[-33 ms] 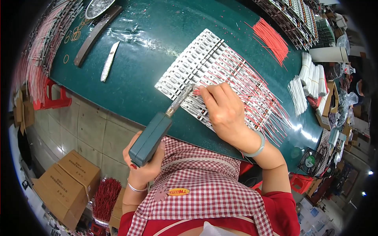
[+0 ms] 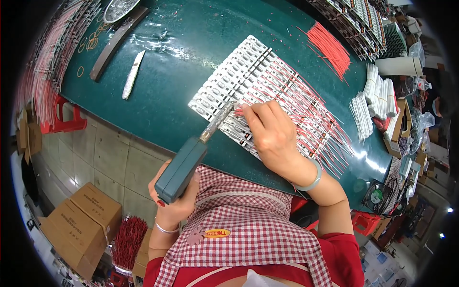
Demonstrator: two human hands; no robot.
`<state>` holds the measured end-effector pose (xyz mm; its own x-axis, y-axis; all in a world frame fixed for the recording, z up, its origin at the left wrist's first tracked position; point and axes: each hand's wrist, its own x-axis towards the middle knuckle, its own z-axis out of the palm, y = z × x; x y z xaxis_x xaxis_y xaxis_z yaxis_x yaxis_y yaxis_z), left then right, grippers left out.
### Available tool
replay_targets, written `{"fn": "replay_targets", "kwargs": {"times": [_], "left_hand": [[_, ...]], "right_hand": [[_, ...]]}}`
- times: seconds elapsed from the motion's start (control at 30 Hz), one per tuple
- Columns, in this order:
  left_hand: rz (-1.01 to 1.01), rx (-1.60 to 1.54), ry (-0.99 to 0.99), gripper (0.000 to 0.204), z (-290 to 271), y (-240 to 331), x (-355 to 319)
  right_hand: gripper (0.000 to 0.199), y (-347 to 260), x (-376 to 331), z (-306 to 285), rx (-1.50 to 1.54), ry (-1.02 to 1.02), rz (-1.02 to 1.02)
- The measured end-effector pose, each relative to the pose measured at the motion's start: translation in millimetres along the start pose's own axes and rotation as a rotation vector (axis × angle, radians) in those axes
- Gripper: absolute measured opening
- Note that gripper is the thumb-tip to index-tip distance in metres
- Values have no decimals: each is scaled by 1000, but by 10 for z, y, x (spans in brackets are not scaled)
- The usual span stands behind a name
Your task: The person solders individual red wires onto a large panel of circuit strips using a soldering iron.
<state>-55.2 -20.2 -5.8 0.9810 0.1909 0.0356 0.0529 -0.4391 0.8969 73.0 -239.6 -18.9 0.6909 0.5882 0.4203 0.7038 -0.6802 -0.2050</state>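
My left hand (image 2: 178, 196) is wrapped round the handle of a dark green soldering gun (image 2: 180, 167). Its thick metal tip (image 2: 217, 123) slants up to the right and ends beside my right fingertips. My right hand (image 2: 273, 131) is closed in a pinch on short red wire ends (image 2: 239, 111), just above a panel of white parts. That panel of rows of small white parts (image 2: 224, 86) lies aslant on the green table. Red and whitish wires (image 2: 311, 115) run from its rows toward the right; my right hand hides some of them.
A bundle of red wires (image 2: 329, 48) lies at the far right, with white wire bundles (image 2: 366, 112) nearer. To the left are a white-wrapped blade (image 2: 134, 76), a dark bar (image 2: 117, 45) and rubber bands (image 2: 91, 43). A small fan (image 2: 377, 196) stands at the right edge; cartons (image 2: 81, 225) sit on the floor.
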Motion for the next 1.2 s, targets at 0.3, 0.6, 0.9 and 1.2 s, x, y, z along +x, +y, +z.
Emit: {"fn": "replay_targets", "kwargs": {"times": [0.3,0.6,0.9,1.2], "left_hand": [[-29,-60,61,24,-49,35,-47],[9,-55,52,22,-66,37,-68],[-17,-35,-1,19,-60,-2,-80],[22,-15,50,21,-71,-17,-112]], "right_hand": [[31,2,-26,16,17,47,-3],[30,-76,-46,22,24,53,-26],[34,-116,-32,21,27,16,11],[29,-112,-20,29,-7,5,-19]]}}
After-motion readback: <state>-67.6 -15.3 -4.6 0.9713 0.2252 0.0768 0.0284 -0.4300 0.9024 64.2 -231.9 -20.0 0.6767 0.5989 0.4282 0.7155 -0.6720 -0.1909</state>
